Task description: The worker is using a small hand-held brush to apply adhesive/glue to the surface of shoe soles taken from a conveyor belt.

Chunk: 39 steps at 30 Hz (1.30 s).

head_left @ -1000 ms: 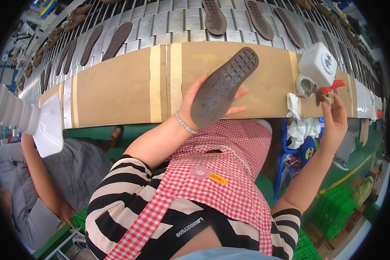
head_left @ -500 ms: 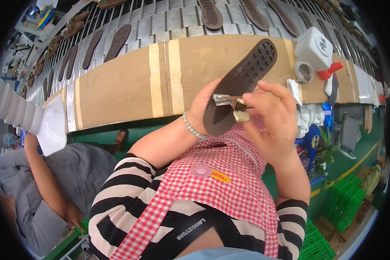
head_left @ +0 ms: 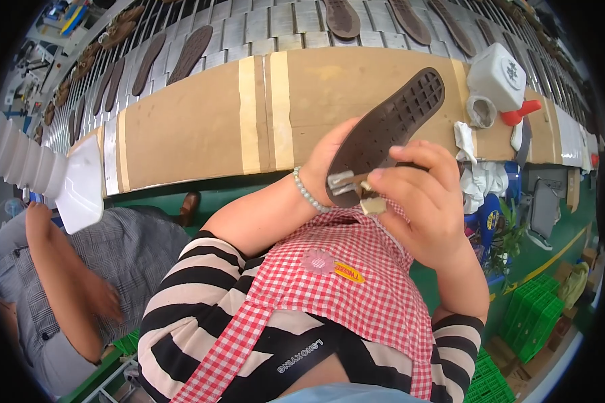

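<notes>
Brown shoe sole (head_left: 386, 134) is held up in the air, tread side to cam, tilted: near end just off the counter's (head_left: 188, 134) near edge, far end over the cardboard top, R of the middle. L hand (head_left: 331, 151) has it from behind/L side; grip closed round the edge, fingers mostly hidden. R hand (head_left: 423, 195) pinches a small tool (head_left: 372, 204), pale block w/ metal bit; thumb + fingers drawn in close on it. Metal bit overlaps the sole's near end in view; can't tell if touching.

Containers: white plastic jug (head_left: 494, 75) nr counter's far edge, toward R end, dark marking on side; level inside n/a to the eye. Small grimy, see-through cup (head_left: 480, 113) just beside it; contents unclear. Red piece (head_left: 521, 112) right by the jug. White crumpled cloth or paper (head_left: 482, 185) past the near edge, R end, w/ blue plastic items (head_left: 487, 215) below. Green lattice crates (head_left: 531, 305) on floor, far R; contents can't be made out.

Along counter's far edge: metal-slat conveyor (head_left: 265, 30) w/ more soles (head_left: 191, 54), plus brown shoes (head_left: 119, 35) up L. White ribbed duct (head_left: 20, 154) w/ flared hood (head_left: 81, 191) at L end. Co-worker's hand (head_left: 104, 299), blurred, below that.
</notes>
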Each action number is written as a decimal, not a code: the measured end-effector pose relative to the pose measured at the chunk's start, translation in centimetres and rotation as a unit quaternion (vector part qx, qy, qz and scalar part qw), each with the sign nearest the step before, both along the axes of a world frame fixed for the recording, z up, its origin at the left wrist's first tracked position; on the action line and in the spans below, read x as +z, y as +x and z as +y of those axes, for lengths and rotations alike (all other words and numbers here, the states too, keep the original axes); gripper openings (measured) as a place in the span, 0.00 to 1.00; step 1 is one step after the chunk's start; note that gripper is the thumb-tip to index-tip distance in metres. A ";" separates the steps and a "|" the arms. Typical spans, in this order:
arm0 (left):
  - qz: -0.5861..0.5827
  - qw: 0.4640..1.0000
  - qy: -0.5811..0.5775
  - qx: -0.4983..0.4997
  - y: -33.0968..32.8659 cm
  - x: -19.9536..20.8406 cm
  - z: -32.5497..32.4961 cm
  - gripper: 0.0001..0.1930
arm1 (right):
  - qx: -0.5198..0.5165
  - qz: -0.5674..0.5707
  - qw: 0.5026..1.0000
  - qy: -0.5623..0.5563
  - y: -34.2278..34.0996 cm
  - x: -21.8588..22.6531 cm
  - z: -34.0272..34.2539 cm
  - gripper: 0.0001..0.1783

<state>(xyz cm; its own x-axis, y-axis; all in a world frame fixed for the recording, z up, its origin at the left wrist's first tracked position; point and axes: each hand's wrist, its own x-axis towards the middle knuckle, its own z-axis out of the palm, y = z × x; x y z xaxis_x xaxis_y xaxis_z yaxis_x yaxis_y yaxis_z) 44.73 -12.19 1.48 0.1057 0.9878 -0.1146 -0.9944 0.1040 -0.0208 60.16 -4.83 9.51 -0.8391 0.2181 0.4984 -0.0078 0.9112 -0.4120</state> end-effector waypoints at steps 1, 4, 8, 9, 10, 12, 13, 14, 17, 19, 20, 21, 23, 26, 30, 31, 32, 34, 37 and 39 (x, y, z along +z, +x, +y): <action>0.025 1.000 0.004 -0.001 0.0 0.1 0.0 0.23 | 0.019 -0.011 1.000 0.005 0.1 0.1 -0.1 0.22; 0.029 1.000 0.012 -0.006 -0.2 -0.4 0.0 0.23 | 0.036 -0.035 0.999 0.007 0.3 0.9 -0.2 0.18; 0.023 0.999 -0.038 -0.030 0.0 0.4 -0.3 0.23 | 0.071 -0.088 0.993 0.043 0.8 2.1 0.5 0.15; -0.004 0.999 -0.004 -0.045 -0.1 0.1 -0.3 0.24 | 0.079 -0.113 0.989 0.045 0.9 2.6 0.6 0.16; -0.030 0.997 0.031 -0.059 -0.1 -0.1 -0.3 0.24 | 0.077 -0.115 0.989 0.043 1.1 3.0 0.7 0.16; -0.044 0.995 0.065 -0.066 0.1 0.1 -0.4 0.25 | 0.059 -0.136 0.987 0.060 1.4 3.9 0.9 0.15; -0.056 0.991 0.100 -0.070 0.2 0.3 -0.5 0.26 | 0.061 -0.137 0.987 0.059 1.6 4.3 1.1 0.15; -0.058 0.991 0.100 -0.067 0.2 0.6 -0.5 0.26 | 0.044 -0.133 0.986 0.088 1.9 4.6 1.3 0.16; -0.046 0.995 0.009 -0.090 -0.1 1.0 -0.1 0.28 | -0.048 -0.099 0.991 0.072 2.9 4.7 0.5 0.20; -0.035 0.998 0.032 -0.042 -0.1 0.9 0.2 0.28 | -0.120 -0.035 0.992 -0.005 3.5 3.7 0.1 0.27; -0.038 0.998 0.033 -0.043 0.0 0.9 0.1 0.28 | -0.121 -0.038 0.992 -0.003 3.5 3.2 -0.2 0.27; -0.034 0.999 0.033 -0.023 0.0 1.0 0.1 0.29 | -0.134 -0.027 0.988 -0.074 3.3 2.6 -0.7 0.25; -0.034 0.999 0.034 0.007 0.3 1.1 0.3 0.29 | -0.156 -0.014 0.976 -0.154 3.2 1.5 -1.4 0.23; -0.047 0.998 0.032 0.012 0.1 1.4 0.2 0.29 | -0.111 -0.044 0.971 -0.208 3.8 0.3 -1.7 0.27; -0.039 0.999 0.023 0.008 0.2 1.4 0.3 0.29 | -0.133 -0.054 0.979 -0.144 3.6 0.3 -1.2 0.26; -0.052 0.998 0.043 0.003 0.2 1.1 0.3 0.30 | -0.134 -0.054 0.979 -0.144 3.4 0.5 -1.1 0.26; -0.066 0.996 0.062 -0.002 0.2 0.9 0.3 0.30 | -0.171 -0.041 0.977 -0.117 3.3 0.7 -1.0 0.25; -0.062 0.996 0.058 -0.003 0.2 1.1 0.2 0.30 | -0.210 -0.027 0.973 -0.087 3.3 1.0 -0.8 0.23; -0.062 0.997 0.044 -0.007 0.3 1.4 0.0 0.29 | -0.125 -0.038 0.987 -0.091 3.7 0.9 -0.5 0.24; -0.066 0.997 0.035 -0.013 0.3 1.3 0.0 0.28 | -0.166 -0.032 0.983 -0.071 3.7 0.5 -0.5 0.24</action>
